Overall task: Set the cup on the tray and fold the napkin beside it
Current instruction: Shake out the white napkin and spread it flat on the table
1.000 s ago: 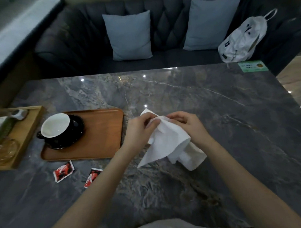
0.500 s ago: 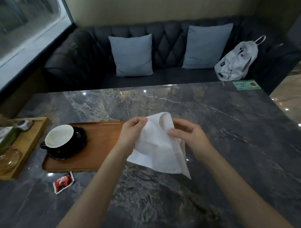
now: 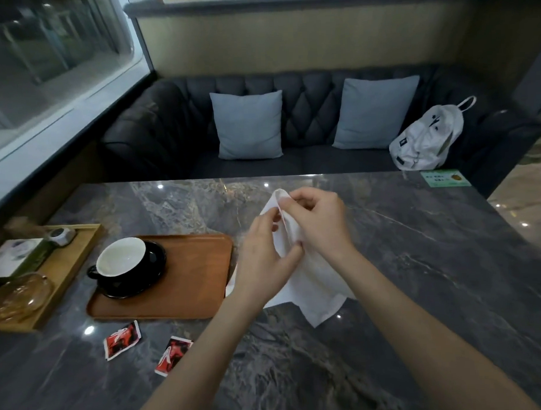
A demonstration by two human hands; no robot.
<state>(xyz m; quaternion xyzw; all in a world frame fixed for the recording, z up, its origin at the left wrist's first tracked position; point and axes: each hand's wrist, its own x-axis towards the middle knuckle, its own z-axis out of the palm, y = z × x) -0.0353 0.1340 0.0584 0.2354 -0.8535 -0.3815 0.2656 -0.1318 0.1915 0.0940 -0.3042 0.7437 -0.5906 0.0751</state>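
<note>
Both grips pinch the white napkin (image 3: 308,283): left hand (image 3: 265,260) low, right hand (image 3: 319,221) at its top edge, lifted just right of the wooden tray (image 3: 192,275). Cup (image 3: 121,259) sits on the tray's left part.

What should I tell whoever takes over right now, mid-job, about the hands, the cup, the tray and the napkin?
Left hand: gripping the napkin from the left side.
Right hand: pinching the napkin's upper edge.
Napkin: white, loose and unfolded, held above the table just right of the tray, lower corner hanging near the tabletop.
Cup: black, white inside, on its saucer at the tray's left end.
Done: cup is on the tray.
Left: fold the napkin and lay it beside the cup. The two red packets in front of the tray need no handling.
</note>
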